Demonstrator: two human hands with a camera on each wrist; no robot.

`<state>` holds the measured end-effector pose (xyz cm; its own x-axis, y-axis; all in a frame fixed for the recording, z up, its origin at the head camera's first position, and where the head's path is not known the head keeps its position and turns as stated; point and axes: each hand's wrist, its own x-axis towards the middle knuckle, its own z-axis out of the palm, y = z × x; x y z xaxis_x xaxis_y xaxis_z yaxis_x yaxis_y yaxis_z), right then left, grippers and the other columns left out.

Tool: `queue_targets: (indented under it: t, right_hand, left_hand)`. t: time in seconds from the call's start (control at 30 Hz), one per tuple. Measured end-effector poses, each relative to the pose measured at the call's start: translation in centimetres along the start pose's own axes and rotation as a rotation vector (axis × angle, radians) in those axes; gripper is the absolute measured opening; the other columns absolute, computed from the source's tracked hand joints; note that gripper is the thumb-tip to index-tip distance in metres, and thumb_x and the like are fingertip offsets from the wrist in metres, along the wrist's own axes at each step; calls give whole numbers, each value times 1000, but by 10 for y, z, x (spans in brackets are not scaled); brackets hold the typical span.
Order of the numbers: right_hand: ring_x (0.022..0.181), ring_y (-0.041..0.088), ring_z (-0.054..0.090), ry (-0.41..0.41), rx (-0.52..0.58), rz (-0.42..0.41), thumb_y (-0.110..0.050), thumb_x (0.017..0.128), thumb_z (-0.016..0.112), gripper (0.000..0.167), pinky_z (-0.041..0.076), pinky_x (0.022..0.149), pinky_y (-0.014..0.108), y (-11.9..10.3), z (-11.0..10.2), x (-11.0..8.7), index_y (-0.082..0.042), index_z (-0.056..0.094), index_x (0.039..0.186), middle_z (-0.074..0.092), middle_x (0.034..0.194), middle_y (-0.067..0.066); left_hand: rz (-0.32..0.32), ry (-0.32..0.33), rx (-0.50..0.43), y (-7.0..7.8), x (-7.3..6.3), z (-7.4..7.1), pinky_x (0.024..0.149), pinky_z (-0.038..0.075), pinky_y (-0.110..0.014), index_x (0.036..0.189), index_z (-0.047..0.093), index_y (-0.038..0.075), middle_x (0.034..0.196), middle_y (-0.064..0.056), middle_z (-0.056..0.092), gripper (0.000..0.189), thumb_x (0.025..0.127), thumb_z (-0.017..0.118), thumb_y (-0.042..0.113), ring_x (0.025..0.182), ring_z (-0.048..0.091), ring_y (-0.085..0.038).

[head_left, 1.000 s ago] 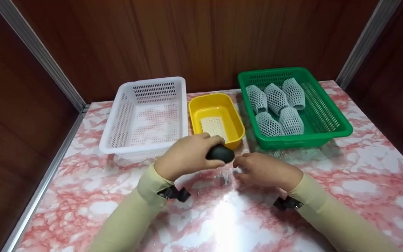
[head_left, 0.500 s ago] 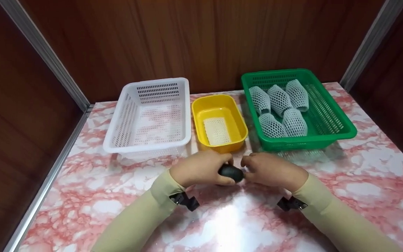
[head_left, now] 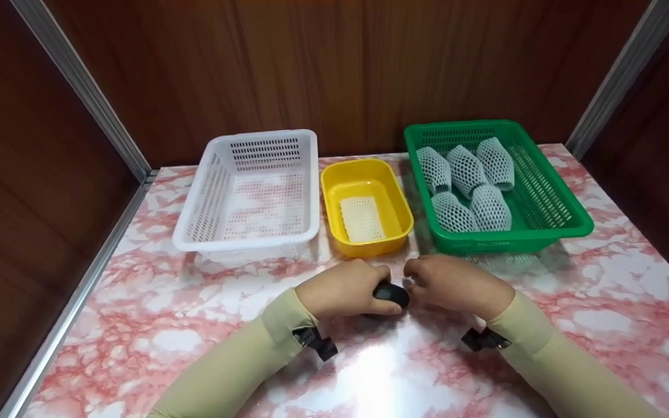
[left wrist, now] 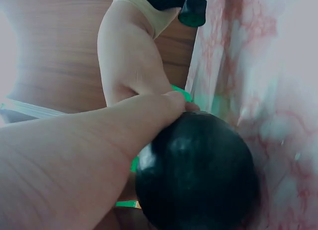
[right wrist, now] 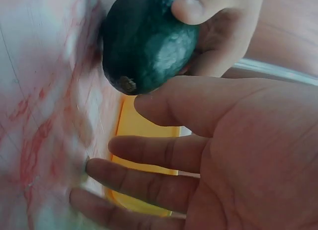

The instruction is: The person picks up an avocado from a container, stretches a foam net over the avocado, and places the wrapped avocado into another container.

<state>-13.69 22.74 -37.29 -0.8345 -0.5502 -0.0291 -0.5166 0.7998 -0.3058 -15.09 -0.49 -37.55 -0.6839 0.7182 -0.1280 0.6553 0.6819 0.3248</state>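
A dark green avocado (head_left: 391, 294) is in the grip of my left hand (head_left: 343, 288), low over the table in front of the yellow bin. In the right wrist view the avocado (right wrist: 149, 43) shows its brown stem end, and the left thumb lies along its side. My right hand (head_left: 456, 284) is just to the right of it, holding nothing. Its fingers (right wrist: 154, 153) are straight and spread, and the thumb tip is at the avocado's stem end; whether it touches cannot be told. From the left wrist, the avocado (left wrist: 198, 175) hides the fingers behind it.
A white basket (head_left: 247, 239) stands at the back left. The yellow bin (head_left: 407, 223) in the middle holds flat cream foam netting (head_left: 362, 219). At the back right, a green basket (head_left: 543, 232) contains several netted pieces (head_left: 491, 209). Wood panels (head_left: 334, 69) enclose the marbled table (head_left: 172, 342).
My left hand has brought the avocado right, nearer to me and down toward the table. The right hand has shifted slightly to the right in view, and the two hands are closer together.
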Motion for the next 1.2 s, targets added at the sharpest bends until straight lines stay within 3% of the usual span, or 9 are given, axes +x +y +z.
queue_targets:
  t: [0.2, 0.57, 0.8, 1.03, 1.2]
  right_hand:
    - [63, 19, 57, 52, -115, 72, -20, 101, 67, 14, 53, 60, 41, 5, -1, -2, -11, 72, 92, 67, 75, 2]
    - [62, 19, 56, 47, -127, 55, -21, 101, 66, 15, 53, 59, 40, 6, 0, -1, -11, 72, 91, 67, 76, 3]
    - [62, 19, 56, 31, -128, 77, -23, 102, 65, 16, 52, 59, 41, 7, -2, 1, -11, 71, 93, 66, 74, 3]
    - [59, 18, 53, 61, -132, 45, -22, 102, 66, 16, 48, 56, 37, 7, 1, 1, -12, 69, 90, 62, 71, 1]
    - [60, 17, 56, 78, -130, 46, -21, 102, 66, 15, 52, 58, 39, 8, 1, -1, -11, 71, 92, 64, 72, 2]
  left_hand:
    - [-29, 11, -16, 3, -1, 2, 71, 51, -28, 111, 67, 20, 90, 6, 69, 48, 97, 73, 65, 78, 63, -13]
    - [-53, 31, 33, 2, -2, -1, 68, 50, -31, 103, 68, 22, 85, 7, 67, 49, 97, 69, 71, 73, 62, -14]
    - [-17, 55, 19, 1, -2, -9, 68, 48, -31, 99, 70, 20, 82, 6, 66, 45, 99, 70, 65, 73, 60, -15]
    - [-32, 128, -24, 2, 5, -39, 83, 61, -37, 114, 74, 15, 101, -1, 77, 38, 106, 67, 51, 87, 69, -18]
    - [-91, 172, -24, -2, 31, -75, 96, 62, -40, 123, 74, 10, 114, -6, 79, 40, 106, 68, 46, 99, 73, -23]
